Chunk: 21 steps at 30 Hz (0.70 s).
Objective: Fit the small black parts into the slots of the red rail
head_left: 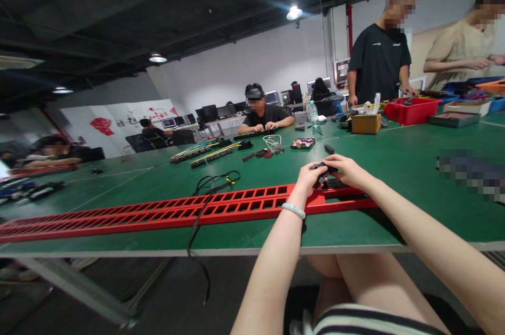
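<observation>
Both hands meet over the right part of a long red slotted frame (252, 209) that lies along the table's front edge. My left hand (310, 177), below a pale bracelet, is closed around a small black part (320, 171). My right hand (347, 168) has its thumb and fingers pressed to the same black part from the right. Fingers hide much of the part. Another black piece (335, 183) sits just beneath the hands, at the red frame. A black cable (197, 219) crosses the frame and hangs over the table edge.
Farther back on the green table (236, 237) are a small patterned box (302, 143), a white cable (272, 143), black strips with yellow wires (216, 155) and a bottle (313, 114). A red bin (414, 111) and a cardboard box (366, 123) stand back right. Several people are around.
</observation>
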### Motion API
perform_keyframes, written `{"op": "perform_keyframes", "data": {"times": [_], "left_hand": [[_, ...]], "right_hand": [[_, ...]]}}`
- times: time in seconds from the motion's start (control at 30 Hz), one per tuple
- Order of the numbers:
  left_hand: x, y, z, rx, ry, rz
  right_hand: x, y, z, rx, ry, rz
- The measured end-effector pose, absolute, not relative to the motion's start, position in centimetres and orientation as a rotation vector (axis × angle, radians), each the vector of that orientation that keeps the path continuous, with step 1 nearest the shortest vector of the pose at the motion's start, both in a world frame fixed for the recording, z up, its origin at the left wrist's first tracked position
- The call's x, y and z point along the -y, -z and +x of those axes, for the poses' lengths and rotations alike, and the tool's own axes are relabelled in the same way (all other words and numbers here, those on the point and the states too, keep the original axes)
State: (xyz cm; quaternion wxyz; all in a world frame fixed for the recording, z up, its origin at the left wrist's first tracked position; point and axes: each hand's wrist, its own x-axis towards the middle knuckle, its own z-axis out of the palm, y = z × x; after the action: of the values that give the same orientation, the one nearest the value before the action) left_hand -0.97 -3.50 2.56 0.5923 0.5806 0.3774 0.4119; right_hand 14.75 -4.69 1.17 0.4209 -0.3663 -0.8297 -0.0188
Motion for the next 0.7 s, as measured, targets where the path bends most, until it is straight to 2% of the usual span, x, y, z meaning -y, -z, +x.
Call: {"op": "perform_keyframes", "data": {"times": [0.7], "left_hand": [[2.4, -1.8, -1.2, -0.968, -1.060, 1.341]], "right_hand": [[4.6, -1.4, 15.4, 2.011, 0.021, -1.096]]}}
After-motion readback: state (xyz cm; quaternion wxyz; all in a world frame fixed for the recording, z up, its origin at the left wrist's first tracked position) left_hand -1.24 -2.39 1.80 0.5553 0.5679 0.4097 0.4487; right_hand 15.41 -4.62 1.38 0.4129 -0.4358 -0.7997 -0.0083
